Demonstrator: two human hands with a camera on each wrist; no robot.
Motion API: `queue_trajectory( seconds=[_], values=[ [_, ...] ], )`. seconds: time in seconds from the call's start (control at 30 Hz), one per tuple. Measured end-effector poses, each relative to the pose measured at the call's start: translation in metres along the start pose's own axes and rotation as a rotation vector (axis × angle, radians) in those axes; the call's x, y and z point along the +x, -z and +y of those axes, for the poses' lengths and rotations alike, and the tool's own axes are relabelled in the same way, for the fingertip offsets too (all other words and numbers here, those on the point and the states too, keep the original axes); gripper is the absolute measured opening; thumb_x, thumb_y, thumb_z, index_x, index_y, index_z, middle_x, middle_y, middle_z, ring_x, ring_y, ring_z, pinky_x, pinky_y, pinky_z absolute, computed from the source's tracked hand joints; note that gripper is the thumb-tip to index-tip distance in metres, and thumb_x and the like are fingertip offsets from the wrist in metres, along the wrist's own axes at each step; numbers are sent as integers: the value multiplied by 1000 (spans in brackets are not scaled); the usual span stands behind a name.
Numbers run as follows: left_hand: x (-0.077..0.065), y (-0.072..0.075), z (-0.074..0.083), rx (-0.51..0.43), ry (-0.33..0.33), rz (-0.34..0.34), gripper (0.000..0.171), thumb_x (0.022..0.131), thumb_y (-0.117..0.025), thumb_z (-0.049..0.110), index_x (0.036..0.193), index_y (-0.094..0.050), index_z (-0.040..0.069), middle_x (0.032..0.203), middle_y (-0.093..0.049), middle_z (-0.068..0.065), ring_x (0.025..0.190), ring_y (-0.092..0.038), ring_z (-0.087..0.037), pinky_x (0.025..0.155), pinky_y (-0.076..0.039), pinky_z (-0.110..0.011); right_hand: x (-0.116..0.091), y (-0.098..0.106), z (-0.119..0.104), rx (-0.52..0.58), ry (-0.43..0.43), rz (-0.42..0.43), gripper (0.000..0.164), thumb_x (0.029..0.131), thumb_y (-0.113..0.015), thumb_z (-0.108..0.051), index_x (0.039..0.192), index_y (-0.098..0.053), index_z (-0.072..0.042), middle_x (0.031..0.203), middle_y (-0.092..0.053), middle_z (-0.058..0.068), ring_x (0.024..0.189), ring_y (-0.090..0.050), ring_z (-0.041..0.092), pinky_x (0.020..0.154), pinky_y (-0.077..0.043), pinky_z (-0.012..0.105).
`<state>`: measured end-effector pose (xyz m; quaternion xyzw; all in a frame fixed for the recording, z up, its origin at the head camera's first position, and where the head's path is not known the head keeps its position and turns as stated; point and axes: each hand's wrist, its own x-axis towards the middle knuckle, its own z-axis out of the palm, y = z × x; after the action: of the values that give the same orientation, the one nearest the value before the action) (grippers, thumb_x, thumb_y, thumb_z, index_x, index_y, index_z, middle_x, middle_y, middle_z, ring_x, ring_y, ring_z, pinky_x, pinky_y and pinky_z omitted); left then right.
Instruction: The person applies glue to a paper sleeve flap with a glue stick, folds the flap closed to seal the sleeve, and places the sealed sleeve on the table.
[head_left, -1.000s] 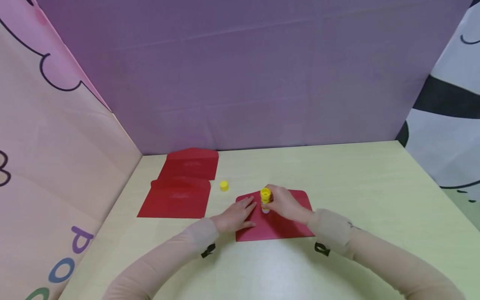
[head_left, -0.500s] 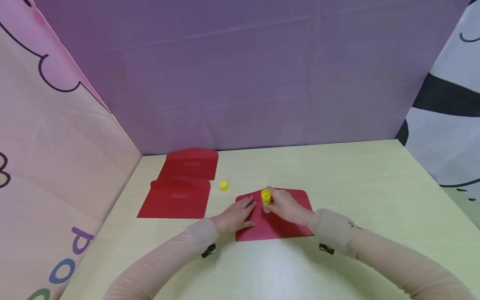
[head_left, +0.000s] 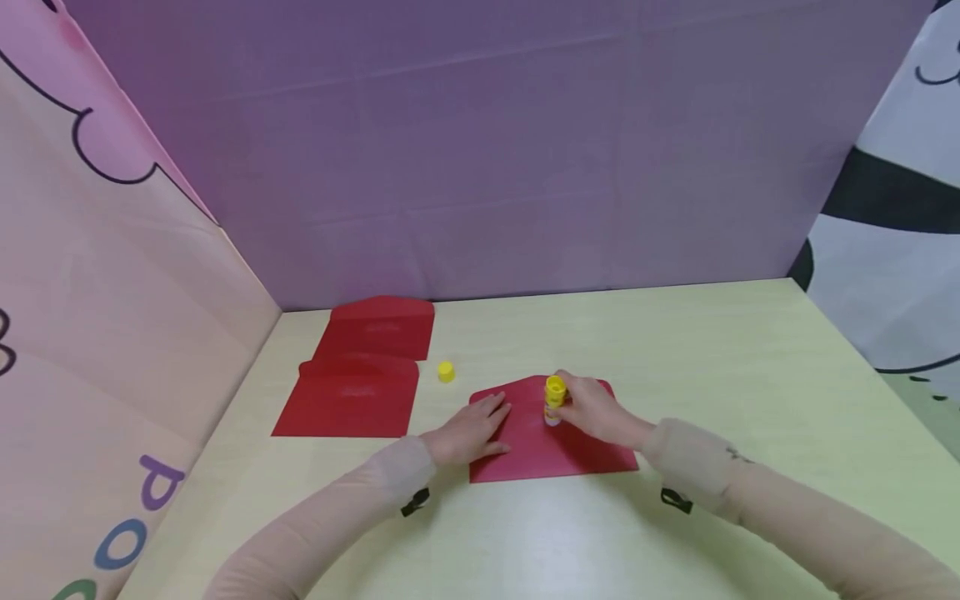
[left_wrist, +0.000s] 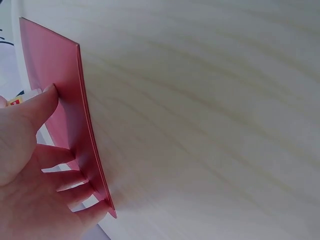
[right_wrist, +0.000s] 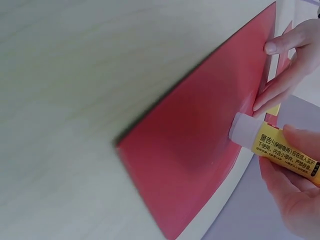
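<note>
A red envelope (head_left: 525, 454) lies on the table in front of the person, its flap edge toward the far side. My left hand (head_left: 468, 432) rests on its left end with fingers spread; in the left wrist view the fingertips (left_wrist: 102, 204) touch the red paper. My right hand (head_left: 596, 410) grips a yellow glue stick (head_left: 554, 402) held upright, its yellow base up. In the right wrist view the white glue end of the glue stick (right_wrist: 245, 131) meets the envelope (right_wrist: 195, 120) near its far edge.
Two more red envelopes with flaps raised, a nearer one (head_left: 352, 404) and a farther one (head_left: 382, 329), lie at the table's left. A yellow cap (head_left: 446, 372) stands between them and the worked envelope. A purple backdrop (head_left: 480, 167) rises behind the table (head_left: 720, 358).
My right hand has slid the glue stick to the right along the envelope. My left hand stays in place on the left end.
</note>
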<state>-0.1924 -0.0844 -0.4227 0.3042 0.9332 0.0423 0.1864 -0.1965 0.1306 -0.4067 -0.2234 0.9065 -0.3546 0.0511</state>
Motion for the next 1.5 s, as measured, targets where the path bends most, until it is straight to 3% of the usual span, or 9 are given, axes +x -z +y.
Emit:
queue_trajectory(
  seconds=[0.47,0.87,1.0,1.23,1.5],
  values=[
    [0,-1,-2,-3,-20,13,72,83,-58,38,139,-26,8,146,-19,-9,133,-17,-23,103,-27,-37,-12,12,16,27,-6,23,28,74,-68,1,96,-50,1,87,-58,7,82,-58,22,69,-52,30],
    [0,-2,-3,6,-7,4,71,83,-57,39,140,-25,9,146,-18,-8,133,-16,-22,104,-25,-37,-8,18,22,29,-68,47,28,69,-74,-7,89,-55,0,81,-56,4,76,-52,19,66,-51,29],
    [1,-2,-2,10,-10,5,72,83,-57,40,140,-25,9,146,-18,-7,133,-15,-21,104,-25,-37,-10,24,23,-5,-66,17,28,69,-74,-7,88,-55,-2,82,-56,4,76,-51,18,64,-50,27],
    [1,-2,-1,14,-18,13,72,83,-57,39,140,-25,9,146,-18,-8,133,-16,-22,104,-25,-38,-13,40,16,-249,-20,-59,24,67,-76,-8,85,-60,-2,79,-58,4,77,-49,19,63,-49,27],
    [0,-2,-1,9,-13,13,72,83,-57,40,140,-25,9,146,-18,-8,133,-16,-22,104,-25,-38,-18,37,16,-772,233,-33,22,59,-81,-10,77,-68,-5,71,-59,6,64,-42,18,59,-39,29]
  ],
)
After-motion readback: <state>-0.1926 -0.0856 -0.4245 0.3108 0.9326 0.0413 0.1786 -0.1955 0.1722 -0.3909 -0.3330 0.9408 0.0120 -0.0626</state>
